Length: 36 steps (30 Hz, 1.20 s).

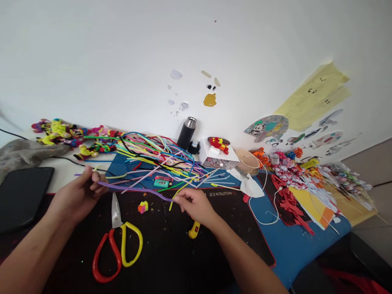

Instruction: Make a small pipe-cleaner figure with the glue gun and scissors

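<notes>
A purple pipe cleaner [134,188] stretches between my two hands above the black desk mat [171,253]. Its left part passes through the closed fingers of my left hand [81,192], and a short end sticks out beyond them. My right hand [194,206] pinches the other end between thumb and fingers. Below lie scissors [116,216] with one red and one yellow handle. Between the hands, a small yellow, pink and orange fuzzy piece [143,207] rests on the mat. Partly under my right hand is a yellow-handled tool [194,230], perhaps a cutter.
Behind the mat lies a heap of coloured pipe cleaners [159,153]. An open black flask [186,134] and a white box [217,153] stand by the wall. A dark phone-like slab [26,196] is at left. Red strips [288,200] and a white cable [266,223] lie at right.
</notes>
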{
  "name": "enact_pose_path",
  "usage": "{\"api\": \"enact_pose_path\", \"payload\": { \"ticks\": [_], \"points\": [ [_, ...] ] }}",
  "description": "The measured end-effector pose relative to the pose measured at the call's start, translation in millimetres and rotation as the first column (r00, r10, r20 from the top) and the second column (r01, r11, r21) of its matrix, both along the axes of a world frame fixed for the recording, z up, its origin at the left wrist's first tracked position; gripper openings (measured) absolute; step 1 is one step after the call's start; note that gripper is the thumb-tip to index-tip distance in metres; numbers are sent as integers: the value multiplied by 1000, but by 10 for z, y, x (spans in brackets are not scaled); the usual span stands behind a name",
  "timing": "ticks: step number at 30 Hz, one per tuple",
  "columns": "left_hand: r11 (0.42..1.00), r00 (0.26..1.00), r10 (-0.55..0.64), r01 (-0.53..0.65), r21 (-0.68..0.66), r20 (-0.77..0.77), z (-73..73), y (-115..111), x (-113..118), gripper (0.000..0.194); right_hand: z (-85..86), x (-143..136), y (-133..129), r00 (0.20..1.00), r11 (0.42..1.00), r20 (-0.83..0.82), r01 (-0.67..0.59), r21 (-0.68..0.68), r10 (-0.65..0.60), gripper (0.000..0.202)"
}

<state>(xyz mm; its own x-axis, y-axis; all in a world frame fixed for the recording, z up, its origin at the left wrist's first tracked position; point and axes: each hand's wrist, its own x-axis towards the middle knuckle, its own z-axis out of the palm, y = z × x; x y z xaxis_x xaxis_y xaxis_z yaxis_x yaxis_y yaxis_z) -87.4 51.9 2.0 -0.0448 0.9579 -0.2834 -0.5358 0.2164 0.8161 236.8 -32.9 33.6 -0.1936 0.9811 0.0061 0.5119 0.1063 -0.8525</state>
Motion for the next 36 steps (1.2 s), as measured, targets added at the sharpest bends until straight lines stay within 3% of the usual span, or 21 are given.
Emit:
{"api": "enact_pose_path", "payload": {
  "ticks": [2, 5, 12, 21, 36],
  "points": [
    [1000, 999, -26, 26, -6, 33, 20, -2, 6, 50, 0, 142, 167, 987, 988, 51, 152, 38, -153, 36],
    [999, 995, -47, 49, -23, 92, 51, -1, 14, 54, -5, 387, 451, 956, 960, 113, 261, 98, -271, 40],
    [999, 994, -44, 44, -4, 101, 88, -8, 48, 52, -49, 789, 1019, 773, 875, 409, 423, 235, -484, 31],
    [998, 997, -20, 25, -60, 76, 240, -44, 147, 54, -177, 647, 1301, 592, 923, 721, 340, 183, -361, 28],
    [993, 984, -114, 117, -14, 137, 105, -37, 105, 54, 110, 776, 1269, 432, 962, 868, 223, 158, -243, 27]
  ]
}}
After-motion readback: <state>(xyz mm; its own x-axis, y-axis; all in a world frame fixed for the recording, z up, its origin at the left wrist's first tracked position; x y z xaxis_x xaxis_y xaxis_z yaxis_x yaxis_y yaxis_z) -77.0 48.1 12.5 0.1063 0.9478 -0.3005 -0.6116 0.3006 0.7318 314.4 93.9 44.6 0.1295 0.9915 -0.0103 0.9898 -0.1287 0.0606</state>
